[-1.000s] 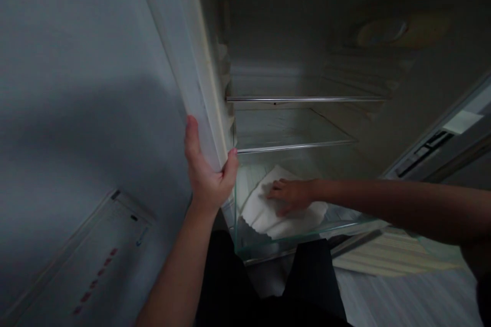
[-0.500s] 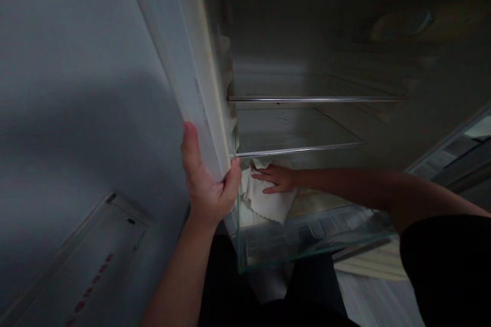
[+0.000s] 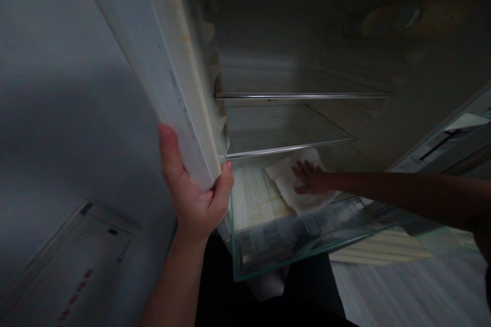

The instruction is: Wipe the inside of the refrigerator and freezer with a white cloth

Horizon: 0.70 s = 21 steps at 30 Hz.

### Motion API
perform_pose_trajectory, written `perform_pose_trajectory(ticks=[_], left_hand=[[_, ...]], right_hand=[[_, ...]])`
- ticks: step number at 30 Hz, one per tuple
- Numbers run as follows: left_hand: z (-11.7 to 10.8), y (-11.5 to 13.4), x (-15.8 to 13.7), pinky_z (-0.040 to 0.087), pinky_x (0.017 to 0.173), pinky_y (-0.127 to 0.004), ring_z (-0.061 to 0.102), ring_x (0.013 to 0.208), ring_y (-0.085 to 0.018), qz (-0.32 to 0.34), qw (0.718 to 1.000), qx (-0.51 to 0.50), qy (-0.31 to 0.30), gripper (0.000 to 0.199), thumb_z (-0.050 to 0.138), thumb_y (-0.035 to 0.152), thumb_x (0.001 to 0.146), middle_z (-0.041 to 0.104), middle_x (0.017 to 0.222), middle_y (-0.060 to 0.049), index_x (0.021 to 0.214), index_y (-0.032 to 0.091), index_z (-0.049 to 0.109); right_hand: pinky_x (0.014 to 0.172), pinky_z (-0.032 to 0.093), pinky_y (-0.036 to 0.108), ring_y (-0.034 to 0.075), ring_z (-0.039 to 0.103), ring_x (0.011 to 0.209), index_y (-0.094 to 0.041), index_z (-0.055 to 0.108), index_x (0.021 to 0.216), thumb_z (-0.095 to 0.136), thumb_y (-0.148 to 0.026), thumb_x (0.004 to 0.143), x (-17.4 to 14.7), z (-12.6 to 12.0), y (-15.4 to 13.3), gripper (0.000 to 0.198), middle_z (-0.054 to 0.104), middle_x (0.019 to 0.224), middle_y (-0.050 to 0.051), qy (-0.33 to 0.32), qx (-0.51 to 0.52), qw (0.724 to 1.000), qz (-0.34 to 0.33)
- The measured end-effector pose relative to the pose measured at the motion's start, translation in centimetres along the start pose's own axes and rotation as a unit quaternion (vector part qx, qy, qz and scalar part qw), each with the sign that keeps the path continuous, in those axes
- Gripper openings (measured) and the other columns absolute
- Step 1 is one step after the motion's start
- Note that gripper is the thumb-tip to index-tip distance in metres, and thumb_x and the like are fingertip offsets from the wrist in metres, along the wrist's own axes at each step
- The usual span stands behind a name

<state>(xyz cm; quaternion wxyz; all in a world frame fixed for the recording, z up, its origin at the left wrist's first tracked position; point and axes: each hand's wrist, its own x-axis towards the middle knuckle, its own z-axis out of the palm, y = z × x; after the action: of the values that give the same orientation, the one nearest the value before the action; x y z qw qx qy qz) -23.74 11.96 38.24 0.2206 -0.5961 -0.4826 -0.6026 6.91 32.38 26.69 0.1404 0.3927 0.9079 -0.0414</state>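
Observation:
My left hand (image 3: 195, 189) is wrapped around the white front edge of the refrigerator's side wall (image 3: 180, 97), thumb on one face and fingertips on the other. Inside the dim refrigerator, my right hand (image 3: 312, 179) lies with spread fingers on a white cloth (image 3: 295, 191). Beneath the middle shelf, the cloth is pressed against the low, pale surface (image 3: 253, 194), which shows yellowish stains. A clear glass or plastic panel with a greenish edge (image 3: 284, 268) crosses in front of it.
Two glass shelves with shiny front trims, an upper one (image 3: 307, 95) and a lower one (image 3: 291, 148), sit above my right arm. At lower left is a white panel with red marks (image 3: 88, 260). Door parts (image 3: 441, 143) stand at the right, above a grey floor (image 3: 402, 291).
My right hand has slid the white cloth to the right, uncovering the pale surface at left. My left hand keeps its hold, while the whole view has shifted slightly.

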Motion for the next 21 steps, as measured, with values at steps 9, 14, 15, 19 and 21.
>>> perform_pose_trajectory(ticks=[9,14,15,19,21], left_hand=[[-0.4,0.1,0.0,0.021,0.132,-0.049,0.006,0.156,-0.03,-0.011,0.999,0.024,-0.022,0.091,0.062,0.028,0.095,0.008,0.171,0.011,0.159,0.05,0.001],[-0.4,0.0,0.0,0.013,0.133,-0.048,0.006,0.156,-0.029,-0.003,1.0,0.017,-0.016,0.094,0.064,0.026,0.093,0.008,0.171,0.012,0.159,0.05,0.001],[-0.3,0.0,0.0,0.011,0.133,-0.047,0.007,0.156,-0.029,-0.004,1.0,0.013,-0.013,0.094,0.065,0.026,0.093,0.009,0.171,0.013,0.159,0.05,0.002],[-0.1,-0.1,0.1,0.005,0.134,-0.048,0.006,0.157,-0.029,0.004,1.0,-0.013,-0.007,0.097,0.068,0.023,0.09,0.01,0.17,0.013,0.159,0.051,0.005],[-0.1,-0.2,0.1,0.001,0.133,-0.052,0.003,0.156,-0.03,0.01,0.999,-0.035,-0.004,0.099,0.07,0.022,0.089,0.01,0.17,0.013,0.159,0.051,0.007]], right_hand=[[0.122,0.007,0.064,0.046,-0.015,0.152,-0.009,0.058,0.145,0.061,-0.061,0.091,5.0,-3.3,-19.3,0.075,-0.008,0.167,0.021,-0.065,0.031,0.979,-0.191],[0.118,0.0,0.073,0.043,-0.011,0.155,-0.029,0.021,0.165,0.066,-0.066,0.085,2.6,-2.8,-13.7,0.099,-0.008,0.169,0.01,-0.066,0.049,0.972,-0.222],[0.118,-0.001,0.073,0.042,-0.011,0.155,-0.031,0.01,0.165,0.068,-0.068,0.083,1.6,-2.6,-11.2,0.107,-0.009,0.169,0.01,-0.081,0.053,0.975,-0.2],[0.121,0.002,0.068,0.041,-0.017,0.153,-0.028,0.001,0.165,0.069,-0.072,0.079,-3.0,-2.3,-1.0,0.119,-0.016,0.168,0.011,-0.151,0.051,0.986,-0.042],[0.123,0.008,0.064,0.041,-0.016,0.153,-0.021,-0.005,0.165,0.068,-0.072,0.078,-5.0,-2.2,2.4,0.124,-0.018,0.167,0.015,-0.176,0.051,0.982,0.049]])
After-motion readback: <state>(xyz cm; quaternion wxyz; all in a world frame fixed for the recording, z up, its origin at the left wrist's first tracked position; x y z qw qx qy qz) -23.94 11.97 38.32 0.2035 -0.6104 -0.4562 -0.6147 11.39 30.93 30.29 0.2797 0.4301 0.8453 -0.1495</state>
